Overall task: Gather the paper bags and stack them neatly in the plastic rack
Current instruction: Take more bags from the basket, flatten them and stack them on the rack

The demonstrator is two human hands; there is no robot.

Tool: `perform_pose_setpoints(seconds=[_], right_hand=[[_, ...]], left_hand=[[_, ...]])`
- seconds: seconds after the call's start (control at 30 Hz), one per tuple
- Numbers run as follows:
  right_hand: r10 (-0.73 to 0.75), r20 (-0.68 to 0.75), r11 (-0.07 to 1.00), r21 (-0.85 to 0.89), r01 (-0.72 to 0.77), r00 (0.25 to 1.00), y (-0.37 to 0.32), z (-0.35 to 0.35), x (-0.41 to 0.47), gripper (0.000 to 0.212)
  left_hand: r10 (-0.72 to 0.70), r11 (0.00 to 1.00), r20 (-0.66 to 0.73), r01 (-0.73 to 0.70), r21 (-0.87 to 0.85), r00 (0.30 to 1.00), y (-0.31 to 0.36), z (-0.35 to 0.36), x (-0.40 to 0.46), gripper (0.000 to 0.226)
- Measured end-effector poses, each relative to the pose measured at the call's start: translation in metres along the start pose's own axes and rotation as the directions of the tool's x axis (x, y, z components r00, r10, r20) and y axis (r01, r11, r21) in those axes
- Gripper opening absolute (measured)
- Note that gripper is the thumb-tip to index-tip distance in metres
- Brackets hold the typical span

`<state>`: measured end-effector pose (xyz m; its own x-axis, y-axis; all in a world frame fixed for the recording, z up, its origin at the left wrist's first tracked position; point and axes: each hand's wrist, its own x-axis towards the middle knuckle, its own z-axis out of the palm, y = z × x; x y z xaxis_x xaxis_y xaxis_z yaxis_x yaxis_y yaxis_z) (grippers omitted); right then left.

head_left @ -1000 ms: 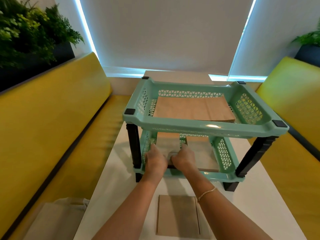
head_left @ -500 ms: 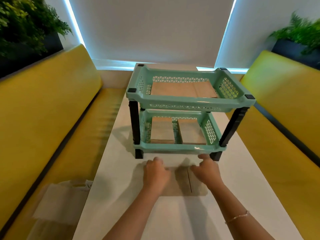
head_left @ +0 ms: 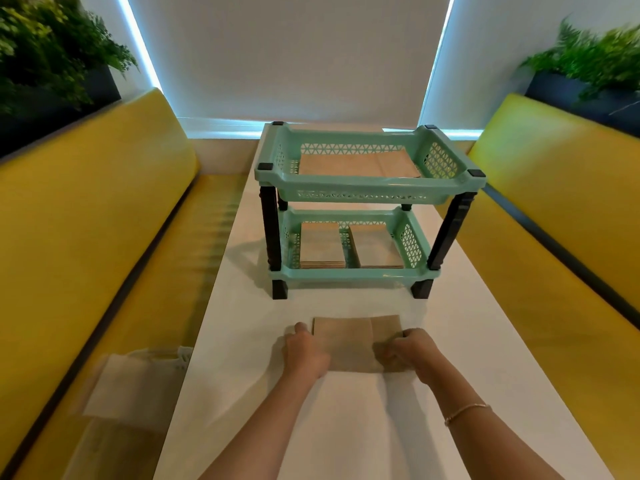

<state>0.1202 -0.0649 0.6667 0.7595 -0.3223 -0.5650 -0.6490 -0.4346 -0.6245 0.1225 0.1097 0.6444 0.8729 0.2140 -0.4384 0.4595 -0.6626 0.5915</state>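
Flat paper bag (head_left: pixel 353 341) on the white worktop (head_left: pixel 346 427) just in front of the mint rack (head_left: pixel 367 188), left hand (head_left: pixel 304 353) and right hand (head_left: pixel 414 349) curled round its side edges, more bags stacked in both tiers

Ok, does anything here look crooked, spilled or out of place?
Nothing stands out. The bags in the rack lie flat in tidy piles, and the last paper bag lies flat on the table between both hands.
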Motion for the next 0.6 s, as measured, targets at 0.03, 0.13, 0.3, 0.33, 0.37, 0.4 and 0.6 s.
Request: perform_pose_setpoints(seconds=[0.03, 0.13, 0.3, 0.33, 0.37, 0.4, 0.6], right_hand=[[-0.023, 0.002, 1.0, 0.002, 0.023, 1.0, 0.001, 0.0, -0.002, 0.032], [-0.13, -0.013, 0.991, 0.029, 0.13, 0.991, 0.007, 0.001, -0.007, 0.037], [-0.235, -0.105, 0.971, -0.062, 0.23, 0.966, 0.013, 0.003, -0.01, 0.059], [-0.234, -0.136, 0.971, -0.085, 0.224, 0.963, 0.014, 0.004, -0.01, 0.062], [-0.234, -0.166, 0.97, -0.099, 0.22, 0.958, 0.016, 0.006, -0.011, 0.063], [-0.235, -0.193, 0.971, -0.097, 0.22, 0.953, 0.017, 0.008, -0.011, 0.062], [-0.253, -0.284, 0.968, -0.065, 0.244, 0.925, 0.017, 0.008, -0.013, 0.045]], left_hand=[[0.0, 1.0, 0.015, 0.0, -0.013, 1.0, -0.002, 0.0, 0.0, 0.072], [0.003, 0.997, 0.039, 0.0, -0.081, 0.999, -0.007, 0.0, 0.0, 0.075], [0.05, 0.99, 0.032, -0.045, -0.134, 0.998, -0.011, 0.008, -0.002, 0.075], [0.06, 0.991, 0.029, -0.056, -0.118, 0.998, -0.011, 0.01, -0.002, 0.076], [0.064, 0.993, 0.027, -0.061, -0.105, 0.998, -0.011, 0.011, -0.002, 0.078], [0.065, 0.994, 0.021, -0.062, -0.094, 0.998, -0.011, 0.012, -0.003, 0.079], [0.059, 0.998, -0.007, -0.059, -0.029, 0.998, -0.009, 0.013, -0.001, 0.079]])
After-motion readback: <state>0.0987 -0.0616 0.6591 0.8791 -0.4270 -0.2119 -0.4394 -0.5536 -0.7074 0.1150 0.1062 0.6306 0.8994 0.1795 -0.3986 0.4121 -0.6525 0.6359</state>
